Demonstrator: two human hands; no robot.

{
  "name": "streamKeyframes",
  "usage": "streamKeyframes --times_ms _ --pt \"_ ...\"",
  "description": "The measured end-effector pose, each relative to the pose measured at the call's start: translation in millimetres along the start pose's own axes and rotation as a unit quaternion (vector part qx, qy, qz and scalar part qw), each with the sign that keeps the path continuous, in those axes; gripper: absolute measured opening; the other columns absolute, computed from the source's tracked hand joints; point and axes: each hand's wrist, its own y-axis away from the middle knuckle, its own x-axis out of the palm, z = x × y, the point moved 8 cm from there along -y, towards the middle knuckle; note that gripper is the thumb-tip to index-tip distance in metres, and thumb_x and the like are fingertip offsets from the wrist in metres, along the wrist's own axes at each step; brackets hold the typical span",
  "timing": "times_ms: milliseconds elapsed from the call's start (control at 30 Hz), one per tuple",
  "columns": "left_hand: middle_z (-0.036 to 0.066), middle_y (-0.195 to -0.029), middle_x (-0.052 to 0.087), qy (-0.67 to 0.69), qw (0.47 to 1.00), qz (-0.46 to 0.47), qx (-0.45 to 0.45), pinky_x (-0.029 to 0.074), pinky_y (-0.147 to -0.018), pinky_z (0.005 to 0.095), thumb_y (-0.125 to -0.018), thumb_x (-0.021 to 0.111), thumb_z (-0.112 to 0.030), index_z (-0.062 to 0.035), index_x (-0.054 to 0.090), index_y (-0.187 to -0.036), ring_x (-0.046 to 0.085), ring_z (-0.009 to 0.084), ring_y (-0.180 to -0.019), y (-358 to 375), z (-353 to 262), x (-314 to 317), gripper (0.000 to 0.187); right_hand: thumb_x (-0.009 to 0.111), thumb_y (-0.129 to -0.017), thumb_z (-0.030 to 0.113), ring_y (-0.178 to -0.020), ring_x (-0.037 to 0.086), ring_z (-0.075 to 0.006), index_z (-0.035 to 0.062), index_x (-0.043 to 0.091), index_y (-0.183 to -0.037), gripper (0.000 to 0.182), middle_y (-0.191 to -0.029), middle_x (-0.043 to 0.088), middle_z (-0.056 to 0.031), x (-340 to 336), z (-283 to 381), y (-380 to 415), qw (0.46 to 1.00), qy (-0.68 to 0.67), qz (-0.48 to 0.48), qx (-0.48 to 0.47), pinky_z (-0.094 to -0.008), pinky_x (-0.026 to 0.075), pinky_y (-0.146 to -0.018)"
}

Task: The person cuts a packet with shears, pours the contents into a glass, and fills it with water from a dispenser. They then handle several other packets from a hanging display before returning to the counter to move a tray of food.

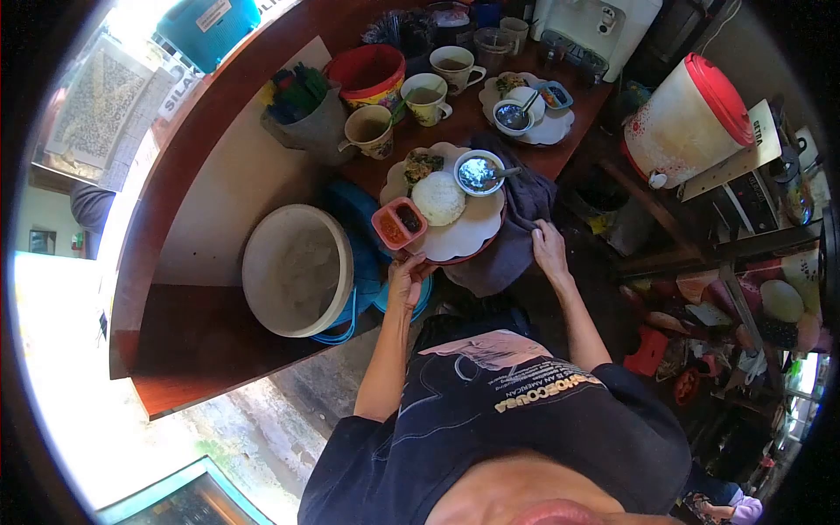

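My left hand [407,278] is closed on the near left edge of a white scalloped plate [464,238], below a small pink divided dish [398,226] of red and dark sauces. A mound of white rice [438,199], some vegetables [423,166] and a white bowl [479,172] of soup with a spoon are also on the plate. A reddish-brown rim shows under it. My right hand [549,249] grips a dark grey cloth [525,201], which hangs along the plate's right side. Farther back on the brown counter [577,131] stands a second scalloped plate [553,129] with food and a bowl.
Several patterned mugs [367,131] stand left of the plates, near a red bucket [366,74]. A large pale tub [297,271] is at my left. A white drink cooler with a red lid [687,122] stands at the right. A white dispenser [599,31] is at the back.
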Motion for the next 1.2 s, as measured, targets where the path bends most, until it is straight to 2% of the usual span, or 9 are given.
streamKeyframes --times_ms 200,333,433,533,667,867,1033,1133,1200 --pt "0.009 -0.09 0.062 -0.003 1.0 0.008 -0.003 0.055 -0.067 0.035 -0.076 0.059 0.0 -0.0038 0.053 -0.098 0.063 0.0225 -0.077 -9.2 -6.9 -3.3 0.023 0.057 -0.079 0.027 -0.077 0.055 -0.0354 -0.0022 0.058 -0.076 0.03 -0.079 0.055 -0.0192 -26.6 1.2 23.2 0.994 0.044 0.015 0.101 -0.0398 0.041 -0.07" --pt "0.008 -0.095 0.059 -0.012 1.0 0.013 -0.015 0.053 -0.069 0.0339 -0.077 0.058 -0.002 -0.0065 0.051 -0.104 0.061 0.0222 -0.08 -15.2 -2.9 -5.4 0.028 0.072 -0.066 0.033 -0.07 0.054 -0.0245 -0.0022 0.061 -0.077 0.039 -0.076 0.055 -0.0117 -57.6 13.8 42.7 0.982 0.0 0.088 0.166 -0.033 0.042 -0.066" --pt "0.008 -0.095 0.06 -0.01 1.0 0.015 -0.019 0.053 -0.069 0.034 -0.077 0.058 -0.002 -0.0061 0.052 -0.103 0.061 0.0223 -0.08 -21.7 1.8 -7.8 0.027 0.067 -0.068 0.024 -0.067 0.053 -0.0189 -0.0013 0.061 -0.078 0.028 -0.074 0.054 -0.0059 -71.3 -29.9 57.1 0.984 -0.091 0.09 0.121 -0.0294 0.041 -0.063" --pt "0.01 -0.092 0.061 -0.001 1.0 0.016 -0.015 0.055 -0.067 0.0336 -0.077 0.057 0.0 -0.0038 0.053 -0.101 0.063 0.0225 -0.077 -25.8 6.0 -9.8 0.025 0.06 -0.069 0.014 -0.065 0.049 -0.0116 0.001 0.06 -0.08 0.018 -0.071 0.052 0.0003 -92.8 -53.8 75.2 0.943 -0.205 0.098 0.243 -0.0253 0.039 -0.062" --pt "0.011 -0.091 0.062 0.01 0.999 0.039 -0.025 0.056 -0.069 0.0351 -0.076 0.056 0.002 -0.0031 0.052 -0.102 0.064 0.0233 -0.078 -34.8 14.4 -11.8 0.027 0.052 -0.072 0.006 -0.063 0.045 -0.0065 0.0036 0.057 -0.085 0.013 -0.07 0.05 0.0033 -130.8 -88.2 89.9 0.916 -0.297 -0.059 0.261 -0.0211 0.037 -0.058" --pt "0.012 -0.093 0.061 0.029 0.999 0.03 -0.022 0.055 -0.073 0.0397 -0.076 0.056 0.004 -0.0048 0.049 -0.106 0.063 0.0248 -0.079 -38.6 20.4 -13.3 0.032 0.052 -0.07 0.006 -0.065 0.049 -0.0115 0.0049 0.057 -0.084 0.015 -0.074 0.053 0.0007 -151.9 -133.3 109.3 0.85 -0.372 -0.156 0.34 -0.0247 0.041 -0.061" --pt "0.008 -0.101 0.058 -0.029 0.999 0.012 -0.024 0.053 -0.077 0.042 -0.076 0.056 0.004 -0.0079 0.047 -0.112 0.06 0.0223 -0.088 -37.6 20.2 -16.8 0.039 0.056 -0.068 0.008 -0.063 0.056 -0.0186 0.0047 0.057 -0.08 0.013 -0.072 0.056 -0.0048 -133.5 -172.4 146.4 0.719 -0.459 -0.245 0.46 -0.0316 0.048 -0.06" --pt "0.007 -0.112 0.053 -0.082 0.996 0.004 -0.018 0.049 -0.083 0.0446 -0.08 0.054 0.002 -0.0085 0.045 -0.118 0.055 0.02 -0.097 -34.1 17.5 -8.2 0.041 0.058 -0.069 0.01 -0.067 0.059 -0.024 0.0034 0.057 -0.081 0.014 -0.075 0.059 -0.0091 -129.7 -226.3 174.2 0.659 -0.506 -0.323 0.453 -0.0376 0.051 -0.069" --pt "0.008 -0.105 0.056 -0.093 0.996 -0.01 -0.006 0.051 -0.079 0.0401 -0.081 0.054 0.0 -0.0049 0.047 -0.113 0.058 0.0197 -0.091 -33.2 15.9 -7.7 0.033 0.059 -0.07 0.012 -0.068 0.059 -0.0239 0.0047 0.057 -0.081 0.013 -0.077 0.06 -0.0089 -136.5 -241.2 190.3 0.627 -0.525 -0.366 0.444 -0.0389 0.05 -0.073"
